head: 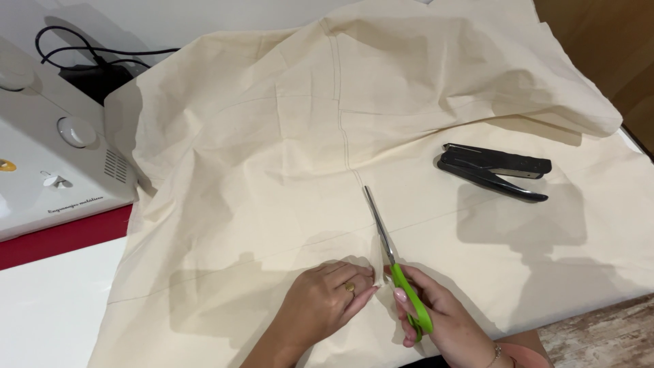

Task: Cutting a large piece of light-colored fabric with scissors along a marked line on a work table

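Your right hand has its fingers closed through the green scissors handles, blades lying on the cream fabric. Your left hand pins the fabric flat, touching the scissors; the black stapler lies well apart from the scissors

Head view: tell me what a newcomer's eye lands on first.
The green-handled scissors stand out at bottom centre, held in the right hand, blades lying on the big cream fabric that covers the table. The left hand pins the fabric beside the blades. A black stapler lies on the cloth to the right.
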